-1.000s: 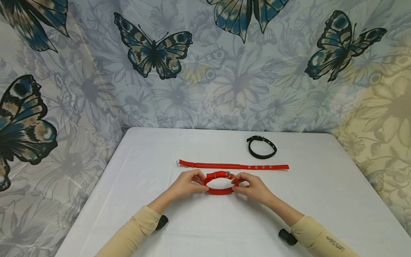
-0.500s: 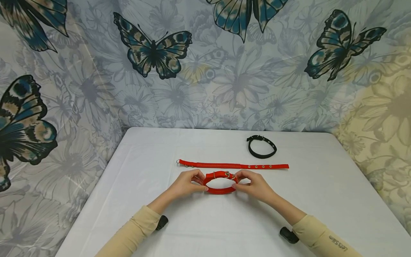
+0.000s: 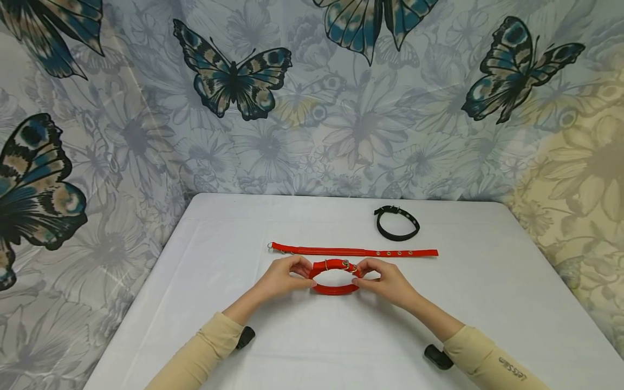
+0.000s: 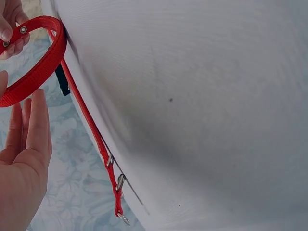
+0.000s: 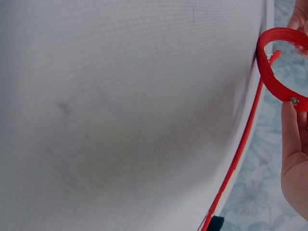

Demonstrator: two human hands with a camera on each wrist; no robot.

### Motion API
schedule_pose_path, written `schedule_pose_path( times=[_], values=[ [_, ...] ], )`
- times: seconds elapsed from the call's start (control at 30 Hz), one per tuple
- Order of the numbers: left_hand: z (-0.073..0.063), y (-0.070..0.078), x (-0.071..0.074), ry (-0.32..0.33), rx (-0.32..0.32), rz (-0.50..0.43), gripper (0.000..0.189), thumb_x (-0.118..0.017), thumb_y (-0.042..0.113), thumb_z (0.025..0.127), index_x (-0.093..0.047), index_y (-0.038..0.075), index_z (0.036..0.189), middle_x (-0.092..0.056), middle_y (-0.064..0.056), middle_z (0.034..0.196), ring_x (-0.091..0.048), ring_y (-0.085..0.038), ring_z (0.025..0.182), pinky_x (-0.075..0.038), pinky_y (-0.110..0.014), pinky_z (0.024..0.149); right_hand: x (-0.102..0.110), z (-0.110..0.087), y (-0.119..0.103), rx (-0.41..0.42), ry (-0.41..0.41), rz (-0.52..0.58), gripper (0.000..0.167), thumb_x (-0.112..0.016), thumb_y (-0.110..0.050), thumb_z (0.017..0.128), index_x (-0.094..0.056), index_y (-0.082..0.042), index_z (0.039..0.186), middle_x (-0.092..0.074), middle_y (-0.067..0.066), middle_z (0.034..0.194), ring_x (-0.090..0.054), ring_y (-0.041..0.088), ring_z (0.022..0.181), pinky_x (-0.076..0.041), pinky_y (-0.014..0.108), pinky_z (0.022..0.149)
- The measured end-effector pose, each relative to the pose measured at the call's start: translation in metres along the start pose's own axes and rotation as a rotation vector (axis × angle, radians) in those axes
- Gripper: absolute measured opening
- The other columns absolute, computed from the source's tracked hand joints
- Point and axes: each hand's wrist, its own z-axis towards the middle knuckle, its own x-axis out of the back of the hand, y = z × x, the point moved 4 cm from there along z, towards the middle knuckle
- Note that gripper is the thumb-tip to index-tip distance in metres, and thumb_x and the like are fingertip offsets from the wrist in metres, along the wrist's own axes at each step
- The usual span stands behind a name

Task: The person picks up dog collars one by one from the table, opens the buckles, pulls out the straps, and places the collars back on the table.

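A red collar (image 3: 335,291), fastened into a loop with a metal buckle, stands at the middle of the table, its buckle on the far side. The left hand (image 3: 285,279) holds its left side between thumb and fingertips. On the opposite side, the right hand (image 3: 387,283) pinches the loop near the buckle. In the left wrist view the strap of the red collar (image 4: 41,72) curves above fairly straight fingers (image 4: 38,120). The right wrist view shows a fingertip right at a metal eyelet on the strap. Just behind lies a second red collar (image 3: 331,251), unfastened and stretched out flat.
A black collar (image 3: 397,238), buckled into a ring, lies toward the back right of the white table (image 3: 317,346). Behind the table's far edge hangs a butterfly-patterned cloth (image 3: 361,141). Dark wrist cameras hang below both sleeves, close over the tabletop.
The right hand's fingers have shifted slightly at the loop, and its forearm has moved a little to the right. The left thumb is slightly higher on the red collar. The other collars have not moved.
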Motion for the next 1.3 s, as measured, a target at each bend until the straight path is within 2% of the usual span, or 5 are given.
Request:
schedule_pose_path(
  times=[0.53, 0.77, 1.03, 1.17, 1.3],
  values=[
    [-0.001, 0.01, 0.002, 0.05, -0.028, -0.082, 0.024, -0.08, 0.017, 0.082, -0.067, 0.01, 0.101, -0.069, 0.0, 0.095, -0.066, -0.016, 0.092, -0.05, -0.041, 0.088, 0.0, 0.001, 0.002, 0.002, 0.013, -0.003, 0.013, -0.073, -0.003, 0.086, -0.064, -0.001, 0.096, -0.067, 0.006, 0.089, -0.062, 0.025, 0.091, -0.055, 0.026, 0.072],
    [-0.002, 0.013, 0.002, 0.05, -0.043, -0.106, 0.023, -0.08, 0.01, 0.081, -0.067, 0.007, 0.1, -0.069, -0.003, 0.094, -0.066, -0.02, 0.092, -0.05, -0.046, 0.088, -0.006, 0.007, 0.037, -0.003, 0.016, 0.02, 0.017, -0.076, -0.013, 0.086, -0.066, -0.007, 0.099, -0.066, 0.0, 0.092, -0.062, 0.021, 0.094, -0.055, 0.027, 0.073],
    [-0.015, 0.046, 0.01, 0.03, -0.038, -0.11, 0.022, -0.077, 0.001, 0.082, -0.065, 0.0, 0.1, -0.068, -0.014, 0.095, -0.065, -0.032, 0.094, -0.05, -0.046, 0.087, -0.002, 0.006, 0.038, 0.036, 0.05, 0.104, 0.022, -0.078, -0.022, 0.084, -0.066, -0.017, 0.102, -0.066, -0.002, 0.095, -0.061, 0.015, 0.092, -0.057, 0.028, 0.074],
    [-0.013, 0.042, 0.009, 0.03, -0.034, -0.108, 0.022, -0.077, 0.002, 0.082, -0.065, 0.0, 0.1, -0.068, -0.012, 0.095, -0.065, -0.031, 0.094, -0.052, -0.044, 0.085, -0.001, 0.005, 0.035, 0.035, 0.051, 0.109, 0.022, -0.078, -0.024, 0.085, -0.066, -0.02, 0.102, -0.066, -0.001, 0.094, -0.061, 0.015, 0.092, -0.057, 0.029, 0.074],
    [-0.006, 0.021, 0.004, 0.038, -0.029, -0.101, 0.023, -0.078, 0.006, 0.082, -0.066, 0.004, 0.102, -0.068, -0.007, 0.096, -0.066, -0.027, 0.094, -0.052, -0.042, 0.085, -0.002, 0.005, 0.035, 0.03, 0.05, 0.103, 0.022, -0.077, -0.026, 0.085, -0.066, -0.02, 0.102, -0.066, -0.002, 0.094, -0.061, 0.015, 0.091, -0.057, 0.029, 0.074]
  ],
)
